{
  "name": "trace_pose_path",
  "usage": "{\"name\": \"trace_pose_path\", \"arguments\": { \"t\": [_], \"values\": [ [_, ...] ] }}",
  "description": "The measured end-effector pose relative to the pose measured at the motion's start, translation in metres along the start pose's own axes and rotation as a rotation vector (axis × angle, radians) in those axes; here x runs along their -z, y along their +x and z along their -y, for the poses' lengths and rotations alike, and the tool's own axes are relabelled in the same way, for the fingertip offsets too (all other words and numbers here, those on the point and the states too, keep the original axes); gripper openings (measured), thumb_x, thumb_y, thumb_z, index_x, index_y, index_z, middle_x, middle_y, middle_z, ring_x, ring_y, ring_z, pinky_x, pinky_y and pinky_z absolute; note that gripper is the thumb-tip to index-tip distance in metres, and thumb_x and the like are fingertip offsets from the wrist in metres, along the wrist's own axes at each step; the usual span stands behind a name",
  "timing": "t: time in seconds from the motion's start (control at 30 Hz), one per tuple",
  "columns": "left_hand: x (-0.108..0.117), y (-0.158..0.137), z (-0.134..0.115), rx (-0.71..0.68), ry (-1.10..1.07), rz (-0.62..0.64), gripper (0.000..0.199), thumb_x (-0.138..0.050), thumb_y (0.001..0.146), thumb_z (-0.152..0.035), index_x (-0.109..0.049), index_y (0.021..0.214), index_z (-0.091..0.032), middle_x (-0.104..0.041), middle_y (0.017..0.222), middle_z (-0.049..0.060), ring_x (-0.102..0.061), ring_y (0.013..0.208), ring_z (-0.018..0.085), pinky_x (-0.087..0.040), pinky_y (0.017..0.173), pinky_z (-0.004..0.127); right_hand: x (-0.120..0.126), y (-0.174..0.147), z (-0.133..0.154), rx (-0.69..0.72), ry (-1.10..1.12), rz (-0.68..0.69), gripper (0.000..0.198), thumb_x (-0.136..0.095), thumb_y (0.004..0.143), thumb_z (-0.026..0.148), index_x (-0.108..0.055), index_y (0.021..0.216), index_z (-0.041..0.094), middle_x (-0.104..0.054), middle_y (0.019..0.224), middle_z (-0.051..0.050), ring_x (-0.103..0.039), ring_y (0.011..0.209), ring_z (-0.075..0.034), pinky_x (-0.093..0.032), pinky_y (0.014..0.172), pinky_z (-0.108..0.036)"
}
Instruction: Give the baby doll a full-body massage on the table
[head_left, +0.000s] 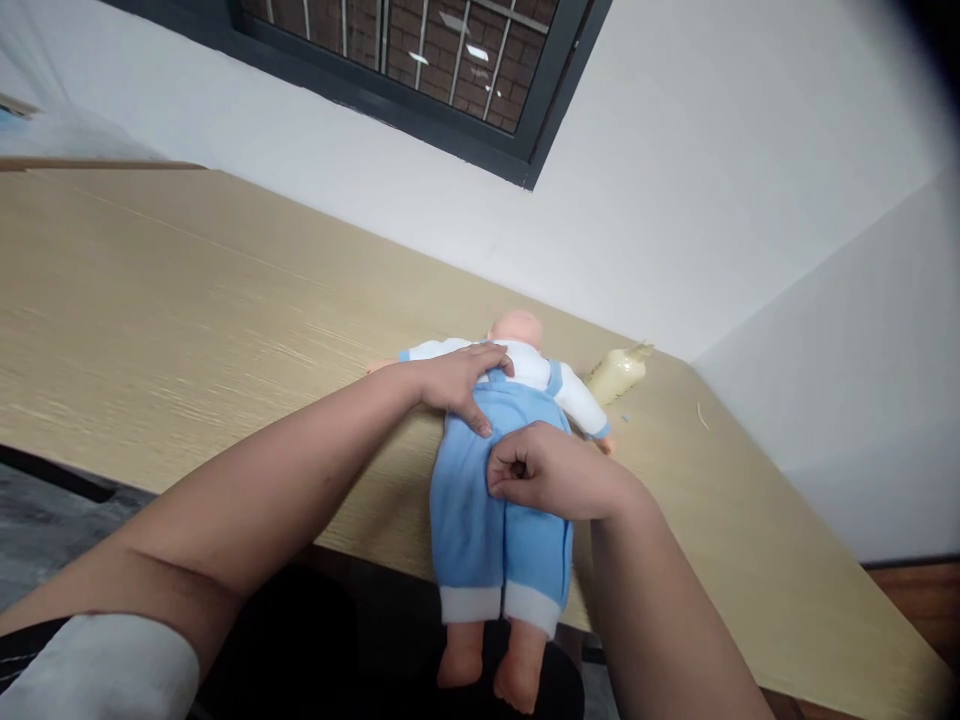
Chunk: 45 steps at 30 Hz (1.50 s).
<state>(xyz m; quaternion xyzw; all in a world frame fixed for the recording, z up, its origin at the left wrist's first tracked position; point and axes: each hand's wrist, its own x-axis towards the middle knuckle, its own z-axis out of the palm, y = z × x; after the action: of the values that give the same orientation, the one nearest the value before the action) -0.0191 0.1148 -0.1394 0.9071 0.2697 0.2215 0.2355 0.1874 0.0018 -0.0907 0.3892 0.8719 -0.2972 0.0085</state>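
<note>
A baby doll (pixel 465 510) in light-blue overalls and a white long-sleeved top lies stretched out on the table, its bare feet sticking out past the front edge. Its bald head points toward the wall, and no face shows. My left hand (pixel 459 382) rests on the doll's upper body near a shoulder strap, fingers spread. Against the middle of the doll, at the seat of the overalls, my right hand (pixel 551 468) is curled into a loose fist with its thumb side up. Nothing shows inside that fist.
A pale yellow plastic bottle or packet (pixel 619 376) lies beside the doll's arm on the right. A thin strand (pixel 702 416) is on the wooden table (pixel 187 290) further right. Behind stand a white wall and a dark-framed window (pixel 420 90). A dark seat is below the front edge.
</note>
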Motion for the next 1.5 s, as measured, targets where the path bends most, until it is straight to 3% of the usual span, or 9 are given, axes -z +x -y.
{"name": "trace_pose_path", "arguments": {
  "t": [0.3,0.5,0.63,0.83,1.07,1.27,1.33,1.5],
  "values": [
    [0.0,0.0,0.002,-0.015,-0.026,0.016,0.08,-0.084,0.056,-0.043,-0.05,0.127,-0.028,-0.041,0.148,0.011,-0.036,0.139,0.036,-0.037,0.106,0.046,-0.008,0.003,0.0,-0.064,-0.05,0.018,0.008,-0.067,0.08,0.023,-0.072,0.074,0.022,-0.068,0.068,0.005,-0.054,0.058,-0.009,-0.035,0.052,-0.023],
    [0.001,-0.001,0.001,0.0,-0.024,0.022,0.08,-0.084,0.056,-0.043,-0.05,0.127,-0.027,-0.041,0.149,0.012,-0.037,0.138,0.037,-0.037,0.105,0.047,-0.021,0.008,0.008,-0.021,-0.181,-0.033,0.016,-0.06,0.068,0.005,-0.064,0.061,0.019,-0.061,0.058,0.003,-0.045,0.054,-0.009,-0.028,0.05,-0.026],
    [0.003,0.0,-0.001,0.022,-0.022,0.049,0.084,-0.085,0.056,-0.045,-0.048,0.129,-0.025,-0.036,0.152,0.013,-0.033,0.14,0.038,-0.035,0.107,0.048,-0.016,0.003,0.008,-0.043,-0.136,-0.049,0.016,-0.056,0.063,0.004,-0.06,0.06,0.019,-0.059,0.058,0.005,-0.045,0.053,-0.008,-0.029,0.048,-0.024],
    [0.003,0.001,-0.005,0.048,-0.024,0.056,0.089,-0.087,0.053,-0.051,-0.048,0.128,-0.024,-0.036,0.152,0.014,-0.033,0.139,0.039,-0.034,0.108,0.047,0.004,-0.012,-0.001,-0.088,0.014,-0.262,0.013,-0.054,0.07,0.01,-0.062,0.069,0.02,-0.058,0.063,0.005,-0.049,0.056,-0.009,-0.036,0.051,-0.021],
    [0.003,0.0,-0.003,0.054,-0.026,0.061,0.09,-0.087,0.053,-0.052,-0.047,0.13,-0.025,-0.035,0.153,0.012,-0.033,0.139,0.037,-0.035,0.108,0.045,0.004,-0.004,-0.015,-0.078,0.138,-0.442,0.009,-0.058,0.073,0.014,-0.065,0.073,0.019,-0.059,0.065,0.003,-0.05,0.059,-0.01,-0.038,0.053,-0.021],
    [0.003,0.0,-0.002,0.04,-0.005,0.058,0.09,-0.086,0.055,-0.053,-0.048,0.131,-0.025,-0.039,0.15,0.012,-0.03,0.142,0.038,-0.032,0.111,0.047,0.015,-0.005,-0.045,-0.111,0.307,-0.725,0.009,-0.065,0.078,0.025,-0.066,0.076,0.016,-0.06,0.068,0.001,-0.05,0.062,-0.011,-0.039,0.056,-0.023],
    [0.003,0.0,-0.003,0.049,-0.002,0.057,0.091,-0.086,0.055,-0.054,-0.048,0.132,-0.025,-0.04,0.15,0.012,-0.029,0.142,0.038,-0.031,0.112,0.048,0.018,-0.007,-0.05,-0.098,0.365,-0.711,0.012,-0.066,0.078,0.028,-0.065,0.076,0.016,-0.06,0.068,0.0,-0.051,0.063,-0.011,-0.04,0.057,-0.023],
    [0.003,-0.001,-0.004,0.035,-0.014,0.05,0.088,-0.086,0.055,-0.051,-0.048,0.13,-0.024,-0.037,0.152,0.012,-0.03,0.142,0.038,-0.032,0.111,0.047,0.011,-0.007,-0.035,-0.098,0.249,-0.431,0.007,-0.061,0.077,0.019,-0.068,0.077,0.018,-0.062,0.068,0.002,-0.052,0.061,-0.011,-0.04,0.055,-0.022]
  ]
}}
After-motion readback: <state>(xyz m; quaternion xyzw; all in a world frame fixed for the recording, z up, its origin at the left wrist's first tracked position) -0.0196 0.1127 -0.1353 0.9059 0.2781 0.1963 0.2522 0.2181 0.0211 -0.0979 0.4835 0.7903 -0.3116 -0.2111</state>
